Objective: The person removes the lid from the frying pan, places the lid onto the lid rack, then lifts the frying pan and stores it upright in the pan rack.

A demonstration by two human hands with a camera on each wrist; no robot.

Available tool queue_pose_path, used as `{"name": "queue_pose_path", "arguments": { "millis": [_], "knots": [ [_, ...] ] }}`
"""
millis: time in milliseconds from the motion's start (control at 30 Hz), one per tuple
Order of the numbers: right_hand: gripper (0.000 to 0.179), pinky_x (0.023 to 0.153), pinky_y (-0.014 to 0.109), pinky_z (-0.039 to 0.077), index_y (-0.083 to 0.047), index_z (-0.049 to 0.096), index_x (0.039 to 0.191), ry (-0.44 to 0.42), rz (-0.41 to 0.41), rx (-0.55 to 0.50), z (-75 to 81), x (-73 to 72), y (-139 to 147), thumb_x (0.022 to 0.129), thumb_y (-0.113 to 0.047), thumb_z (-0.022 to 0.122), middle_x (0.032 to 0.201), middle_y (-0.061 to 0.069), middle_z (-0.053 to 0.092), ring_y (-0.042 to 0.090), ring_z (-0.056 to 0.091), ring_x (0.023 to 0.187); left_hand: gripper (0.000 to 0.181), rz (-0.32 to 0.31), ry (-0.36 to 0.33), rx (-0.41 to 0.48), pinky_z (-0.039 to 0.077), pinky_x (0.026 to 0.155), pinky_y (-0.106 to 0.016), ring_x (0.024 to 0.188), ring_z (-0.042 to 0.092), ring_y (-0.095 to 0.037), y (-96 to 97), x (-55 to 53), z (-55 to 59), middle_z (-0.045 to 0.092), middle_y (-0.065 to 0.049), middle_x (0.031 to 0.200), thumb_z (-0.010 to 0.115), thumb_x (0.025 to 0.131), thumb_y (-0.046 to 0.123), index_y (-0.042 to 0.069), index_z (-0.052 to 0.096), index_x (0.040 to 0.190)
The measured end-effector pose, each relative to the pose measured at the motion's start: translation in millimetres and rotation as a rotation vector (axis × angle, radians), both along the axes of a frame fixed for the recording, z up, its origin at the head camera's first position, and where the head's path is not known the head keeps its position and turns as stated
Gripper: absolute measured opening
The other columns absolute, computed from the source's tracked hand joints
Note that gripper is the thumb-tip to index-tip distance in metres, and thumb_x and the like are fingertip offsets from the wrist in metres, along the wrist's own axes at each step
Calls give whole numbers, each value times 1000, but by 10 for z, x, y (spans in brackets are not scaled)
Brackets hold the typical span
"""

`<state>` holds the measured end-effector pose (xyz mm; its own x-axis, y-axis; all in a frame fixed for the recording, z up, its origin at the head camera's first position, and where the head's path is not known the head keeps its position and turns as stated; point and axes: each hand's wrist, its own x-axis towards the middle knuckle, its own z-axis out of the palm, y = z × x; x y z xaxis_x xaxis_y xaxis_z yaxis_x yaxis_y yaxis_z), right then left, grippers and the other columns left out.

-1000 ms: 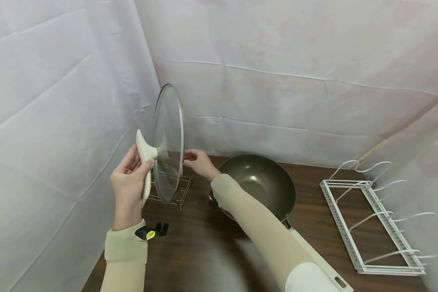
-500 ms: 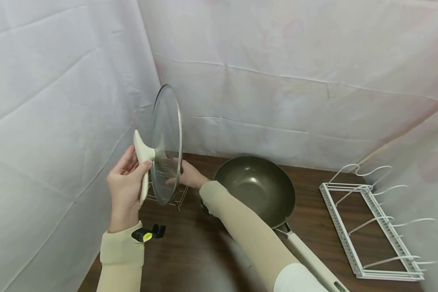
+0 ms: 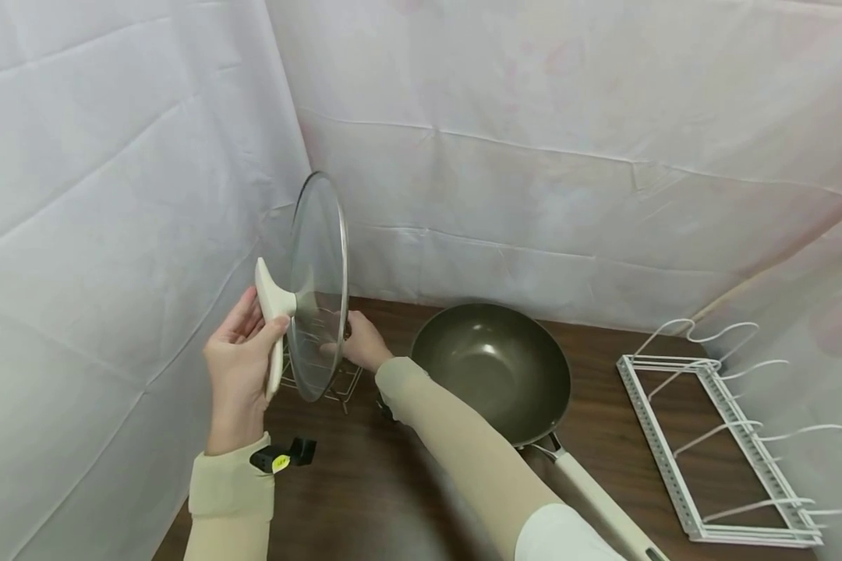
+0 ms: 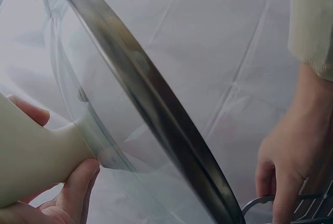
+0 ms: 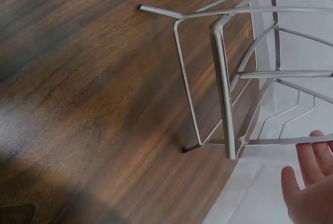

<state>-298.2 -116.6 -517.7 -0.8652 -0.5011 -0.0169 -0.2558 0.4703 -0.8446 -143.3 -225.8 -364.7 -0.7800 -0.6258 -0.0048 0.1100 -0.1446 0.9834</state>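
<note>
My left hand (image 3: 238,358) grips the cream handle of a glass lid (image 3: 317,234), its thumb on the near side. The lid stands on edge above a wire rack (image 5: 223,88), its steel rim upright. Behind the glass, my right hand (image 3: 361,341) holds a top wire of the rack. In the right wrist view its fingers (image 5: 310,164) lie at that wire, with the thumb a little apart. Through the lid, part of the right hand and the rack shows dimly. Just right of that hand sits a dark wok (image 3: 491,374) with a long cream handle.
A white metal rack (image 3: 716,444) with several curved wire dividers lies at the right of the brown wooden table (image 3: 365,491). White cloth (image 3: 533,195) hangs behind and on both sides. The wok's handle points toward the near right, beside the right forearm.
My right hand has moved left and slightly down, from beside the lid's rim to the wire rack behind it. The left hand keeps the lid upright, shifted slightly left and down.
</note>
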Motion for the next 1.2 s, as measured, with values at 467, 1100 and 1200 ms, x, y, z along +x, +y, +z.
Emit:
{"name": "queue_pose_path", "arguments": {
  "millis": [467,1100,1200],
  "knots": [
    [70,109,44,50,-16,54,141,119,-154,96,-21,82,81,86,-49,82,138,5,59,23,62,122,66,-5,15,-2,55,89,-10,119,64,-12,30,-52,-65,59,-18,149,76,84,-7,15,60,145],
    [74,108,45,46,-12,52,141,199,-364,144,-30,172,228,84,-48,83,133,7,62,23,59,120,67,-10,-6,-15,55,93,-11,126,64,-15,-25,-153,-255,59,-15,149,77,84,-6,19,61,144],
    [73,103,43,47,-11,54,139,219,-381,157,-48,195,228,84,-50,82,130,7,63,23,60,115,67,-14,-12,0,55,91,-10,124,64,-13,-70,-156,-324,58,-16,150,77,85,-7,18,61,145]
  ]
}}
